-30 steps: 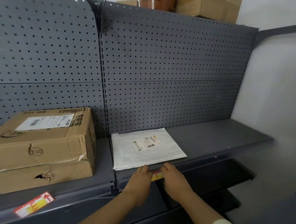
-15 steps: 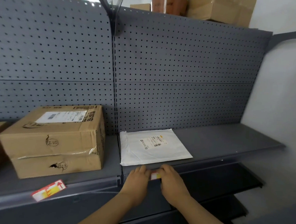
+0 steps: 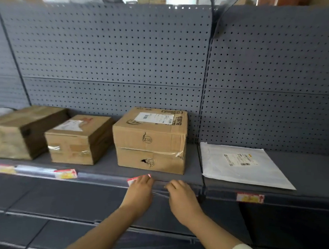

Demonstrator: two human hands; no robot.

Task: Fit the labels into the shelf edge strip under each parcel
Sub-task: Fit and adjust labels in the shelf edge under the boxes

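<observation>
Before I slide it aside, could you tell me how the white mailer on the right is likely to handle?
The white mailer lies nearly flat on the shelf, so it is probably light and floppy, sagging if lifted by a corner. Its smooth skin would likely slide easily when pushed.

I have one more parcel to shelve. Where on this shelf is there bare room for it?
Most room: bare shelf right of the mailer, out to the frame edge. Only a slim gap separates mailer and tall box. Leftward is crowded: middle box and left box stand close beside it. The left hand and right hand occupy the front edge below it.
</observation>
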